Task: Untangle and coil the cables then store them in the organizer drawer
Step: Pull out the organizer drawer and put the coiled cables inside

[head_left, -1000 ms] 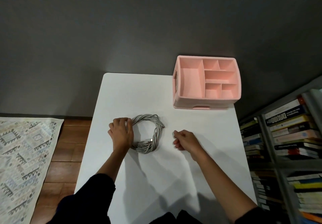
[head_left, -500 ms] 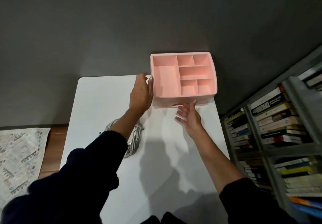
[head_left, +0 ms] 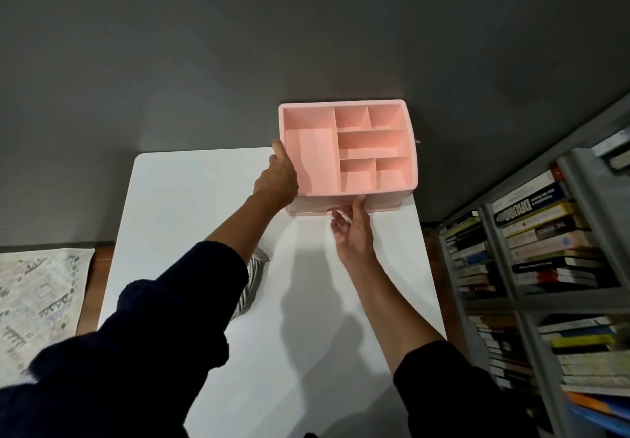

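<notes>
The pink organizer with 6 open compartments stands at upper centre. The left hand grasps its left wall. The right hand touches the drawer; whether its fingers grasp, I cannot tell. The gray coiled cable lies partly under the left arm.

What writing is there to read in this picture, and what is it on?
"DRUNK", upside down, on a white book spine.
"THE", followed by blurred words, on the tan spine below it.
Other spines: too small or blurred to read.
Organizer and table: no text.
</notes>
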